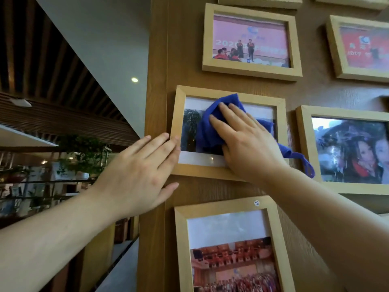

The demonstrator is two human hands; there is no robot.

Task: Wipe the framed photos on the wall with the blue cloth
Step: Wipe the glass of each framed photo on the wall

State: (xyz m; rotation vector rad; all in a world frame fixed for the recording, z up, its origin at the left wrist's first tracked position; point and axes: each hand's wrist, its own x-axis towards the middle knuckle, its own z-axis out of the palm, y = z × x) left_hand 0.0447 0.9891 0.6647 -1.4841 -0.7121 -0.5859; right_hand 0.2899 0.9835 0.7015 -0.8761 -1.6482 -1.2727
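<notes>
While the right hand (242,142) presses the cloth (208,127) flat on the middle frame (210,172), fingers (223,114) spread over its glass, the left hand (139,173) steadies that frame's left edge, fingers together and flat. Step in hand: wiping this photo, apparently midway. Next move calls for sweeping toward the uncovered glass left of the fingers, then shifting to another frame. Adjacent: upper frame (250,70) above the fingers, lower frame (181,249) below, right frame (305,144) beside the wrist. Nothing obstructs; the cloth's loose tail dangles toward the right frame.
</notes>
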